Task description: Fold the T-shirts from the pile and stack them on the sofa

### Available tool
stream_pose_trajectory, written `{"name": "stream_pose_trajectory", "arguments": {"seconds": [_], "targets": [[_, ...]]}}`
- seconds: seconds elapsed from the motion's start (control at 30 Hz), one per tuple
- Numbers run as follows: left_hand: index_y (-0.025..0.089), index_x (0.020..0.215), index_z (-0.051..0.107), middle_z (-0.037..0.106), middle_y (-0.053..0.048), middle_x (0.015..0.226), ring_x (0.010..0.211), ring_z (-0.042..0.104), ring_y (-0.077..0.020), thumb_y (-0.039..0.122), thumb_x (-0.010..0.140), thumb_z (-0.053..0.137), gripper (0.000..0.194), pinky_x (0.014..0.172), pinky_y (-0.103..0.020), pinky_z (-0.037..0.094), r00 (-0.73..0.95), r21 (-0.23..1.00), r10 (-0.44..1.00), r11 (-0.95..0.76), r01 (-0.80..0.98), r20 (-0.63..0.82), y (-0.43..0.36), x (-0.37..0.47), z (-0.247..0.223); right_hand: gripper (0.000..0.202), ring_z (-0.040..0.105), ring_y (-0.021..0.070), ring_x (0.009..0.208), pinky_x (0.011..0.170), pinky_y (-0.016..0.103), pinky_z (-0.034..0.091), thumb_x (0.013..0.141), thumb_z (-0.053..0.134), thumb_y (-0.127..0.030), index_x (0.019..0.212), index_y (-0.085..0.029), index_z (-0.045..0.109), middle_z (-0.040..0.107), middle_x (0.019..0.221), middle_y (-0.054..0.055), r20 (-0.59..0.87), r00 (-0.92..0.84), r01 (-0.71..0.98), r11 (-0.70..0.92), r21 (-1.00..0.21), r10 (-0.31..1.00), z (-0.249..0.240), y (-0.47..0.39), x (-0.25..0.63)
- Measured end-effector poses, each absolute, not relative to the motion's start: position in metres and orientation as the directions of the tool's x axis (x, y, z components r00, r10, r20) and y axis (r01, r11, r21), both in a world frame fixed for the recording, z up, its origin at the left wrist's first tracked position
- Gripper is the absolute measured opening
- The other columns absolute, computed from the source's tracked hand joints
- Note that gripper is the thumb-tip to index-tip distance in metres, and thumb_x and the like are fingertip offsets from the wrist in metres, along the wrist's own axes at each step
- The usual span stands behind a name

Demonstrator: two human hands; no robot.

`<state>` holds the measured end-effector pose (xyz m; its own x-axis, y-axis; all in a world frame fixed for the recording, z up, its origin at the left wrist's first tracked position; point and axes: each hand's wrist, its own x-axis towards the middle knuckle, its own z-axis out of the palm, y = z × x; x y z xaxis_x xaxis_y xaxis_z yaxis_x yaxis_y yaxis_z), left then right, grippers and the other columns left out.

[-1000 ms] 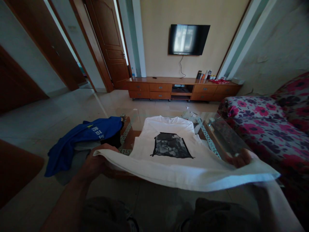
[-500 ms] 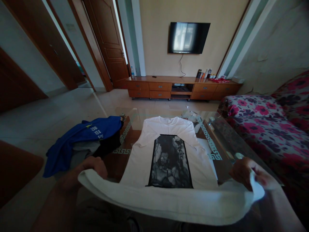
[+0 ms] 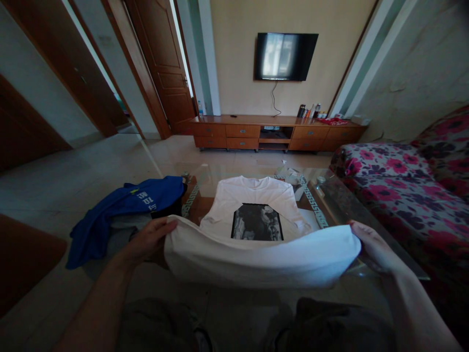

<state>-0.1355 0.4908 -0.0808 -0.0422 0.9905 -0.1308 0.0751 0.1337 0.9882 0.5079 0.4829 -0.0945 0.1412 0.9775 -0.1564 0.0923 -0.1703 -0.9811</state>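
Observation:
A white shirt with a dark printed picture lies partly on the glass table, its collar toward the far side. Its near end is lifted off the table and hangs in a sagging fold between my hands. My left hand pinches the fold's left corner. At the opposite corner, my right hand grips the cloth, its fingers partly hidden behind it. The lower part of the print is covered by the raised fold.
A blue garment lies with darker clothes at the table's left end. Clear plastic wrapping rests near the far edge. A flowered sofa stands to the right. Beyond are a low wooden cabinet and a wall television.
Both hands have moved forward and closer together, carrying the shirt's near end up and away from me. The fold now covers more of the print.

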Motion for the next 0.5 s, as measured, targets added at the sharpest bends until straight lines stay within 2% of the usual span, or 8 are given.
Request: {"name": "stream_pose_trajectory", "arguments": {"seconds": [0.03,0.13,0.2,0.3,0.4,0.5], "targets": [[0.014,0.1,0.073,0.077,-0.007,0.085,0.071,0.07,-0.0225,0.047,0.075,0.082,0.042,0.065,-0.032,0.056,-0.009,0.983,0.985,0.172,0.058,-0.172,0.499,-0.129,-0.083,0.047,0.054,0.018,0.058,0.056,0.031,0.044,0.075,0.075,-0.069,0.08,-0.024,0.061,0.061,0.068,0.002,-0.182,0.113,0.045,-0.188,-0.981,0.977,-0.098,0.488,0.505],[0.014,0.111,0.071,0.077,-0.01,0.098,0.086,0.071,-0.0255,0.054,0.075,0.079,0.055,0.078,-0.036,0.056,0.032,0.976,0.979,0.198,0.09,-0.202,0.521,-0.117,-0.101,0.043,0.049,0.0137,0.056,0.053,0.026,0.04,0.077,0.076,-0.062,0.078,-0.021,0.064,0.058,0.065,-0.001,-0.158,0.078,0.055,-0.163,-0.985,0.984,-0.114,0.501,0.498],[0.012,0.112,0.07,0.076,-0.011,0.098,0.086,0.07,-0.0266,0.058,0.075,0.077,0.059,0.078,-0.036,0.055,0.034,0.971,0.982,0.178,0.16,-0.186,0.533,-0.115,-0.118,0.042,0.049,0.0131,0.057,0.053,0.026,0.04,0.078,0.077,-0.061,0.08,-0.021,0.065,0.058,0.066,-0.001,-0.155,0.059,0.058,-0.159,-0.986,0.986,-0.125,0.508,0.495],[0.01,0.108,0.07,0.076,-0.011,0.096,0.087,0.069,-0.0271,0.063,0.075,0.074,0.063,0.075,-0.034,0.053,0.015,0.959,0.988,0.145,0.243,-0.153,0.547,-0.111,-0.139,0.042,0.055,0.0146,0.062,0.057,0.027,0.044,0.077,0.078,-0.059,0.093,-0.021,0.067,0.065,0.076,0.0,-0.185,0.051,0.053,-0.188,-0.981,0.981,-0.14,0.515,0.493],[0.01,0.099,0.069,0.075,-0.011,0.09,0.09,0.069,-0.0284,0.063,0.073,0.073,0.058,0.076,-0.034,0.052,-0.021,0.949,0.993,0.119,0.292,-0.118,0.557,-0.105,-0.152,0.053,0.058,0.015,0.064,0.059,0.027,0.046,0.074,0.082,-0.056,0.111,-0.024,0.062,0.066,0.08,-0.001,-0.18,0.083,0.041,-0.184,-0.982,0.98,-0.152,0.519,0.49],[0.015,0.092,0.064,0.073,-0.007,0.084,0.083,0.068,-0.0256,0.05,0.07,0.073,0.042,0.073,-0.033,0.05,-0.028,0.931,0.991,0.13,0.34,-0.128,0.565,-0.1,-0.161,0.058,0.054,0.0131,0.061,0.056,0.025,0.043,0.073,0.083,-0.051,0.117,-0.027,0.054,0.062,0.074,-0.005,-0.093,0.085,0.074,-0.099,-0.992,0.992,-0.162,0.523,0.489]]}}
